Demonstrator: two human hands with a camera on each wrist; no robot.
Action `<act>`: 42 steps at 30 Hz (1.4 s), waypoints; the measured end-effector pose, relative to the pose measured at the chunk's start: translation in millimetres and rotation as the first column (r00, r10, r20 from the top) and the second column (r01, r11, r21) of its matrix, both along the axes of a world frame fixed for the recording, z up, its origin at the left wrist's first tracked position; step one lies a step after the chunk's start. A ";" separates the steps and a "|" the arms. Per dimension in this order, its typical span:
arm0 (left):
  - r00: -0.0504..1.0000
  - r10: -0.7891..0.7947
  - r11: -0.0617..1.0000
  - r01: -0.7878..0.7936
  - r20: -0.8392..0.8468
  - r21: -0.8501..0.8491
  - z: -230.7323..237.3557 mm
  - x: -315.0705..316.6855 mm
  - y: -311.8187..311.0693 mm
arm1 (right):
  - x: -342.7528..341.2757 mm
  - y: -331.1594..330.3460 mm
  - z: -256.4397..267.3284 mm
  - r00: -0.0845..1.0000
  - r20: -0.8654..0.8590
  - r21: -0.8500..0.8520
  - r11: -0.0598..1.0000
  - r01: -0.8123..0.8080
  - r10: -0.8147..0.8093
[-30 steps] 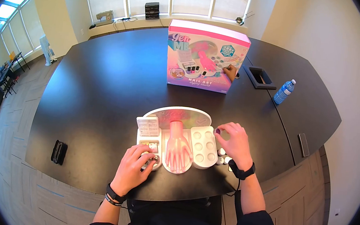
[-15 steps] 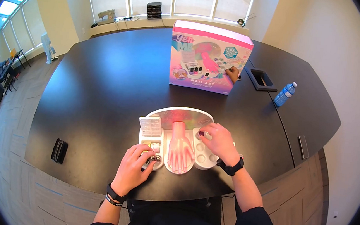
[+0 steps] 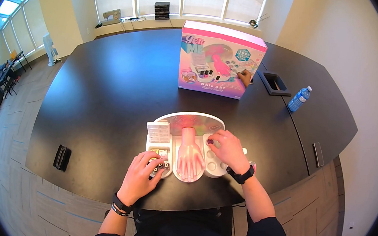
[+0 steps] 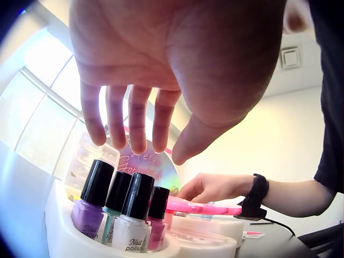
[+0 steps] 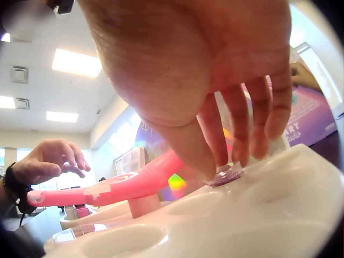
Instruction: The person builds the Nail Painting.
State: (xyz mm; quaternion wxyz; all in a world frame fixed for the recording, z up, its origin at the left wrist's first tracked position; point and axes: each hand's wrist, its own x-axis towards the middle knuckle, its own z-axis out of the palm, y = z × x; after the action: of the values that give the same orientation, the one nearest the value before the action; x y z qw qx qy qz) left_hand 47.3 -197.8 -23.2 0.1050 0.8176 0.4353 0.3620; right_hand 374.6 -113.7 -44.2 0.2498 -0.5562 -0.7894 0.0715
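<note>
My right hand (image 3: pixel 229 149) pinches a small round clear pot of purple glitter (image 5: pixel 226 176) between thumb and fingertips. It sits down at a back well of the white tray (image 5: pixel 279 215), which has several round wells. My left hand (image 3: pixel 139 176) hovers with relaxed fingers over several nail polish bottles (image 4: pixel 135 215) with black caps, standing in a round holder; nothing is in its grasp. Between the hands a pink model hand (image 3: pixel 189 157) lies palm down on the white base, before a curved iridescent mirror panel (image 3: pixel 198 120). A clear compartment lid (image 3: pixel 158 132) stands upright at the left.
The nail art box (image 3: pixel 220 63) stands behind the set. A water bottle (image 3: pixel 299 99), a phone (image 3: pixel 318 154) and a black table insert (image 3: pixel 274 83) are to the right. At far left lies a black case (image 3: pixel 62 157). A small white pot (image 3: pixel 244 150) shows beside my right wrist.
My right hand has moved left from beside the tray, bringing the purple pot to the back well, and has stayed there since half a second ago. The left hand has barely moved.
</note>
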 end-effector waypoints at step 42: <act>0.997 -0.074 0.992 0.073 0.011 0.106 6.3 10.6 1.7 | 116.5 -35.3 0.2 0.965 0.179 -0.202 0.953 0.225 -0.190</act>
State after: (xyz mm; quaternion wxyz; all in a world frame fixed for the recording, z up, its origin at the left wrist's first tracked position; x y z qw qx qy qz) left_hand 57.9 -196.1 -16.9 0.0780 0.8347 0.3843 0.3867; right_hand 491.1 -149.0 -44.0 0.1296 -0.6643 -0.7309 0.0876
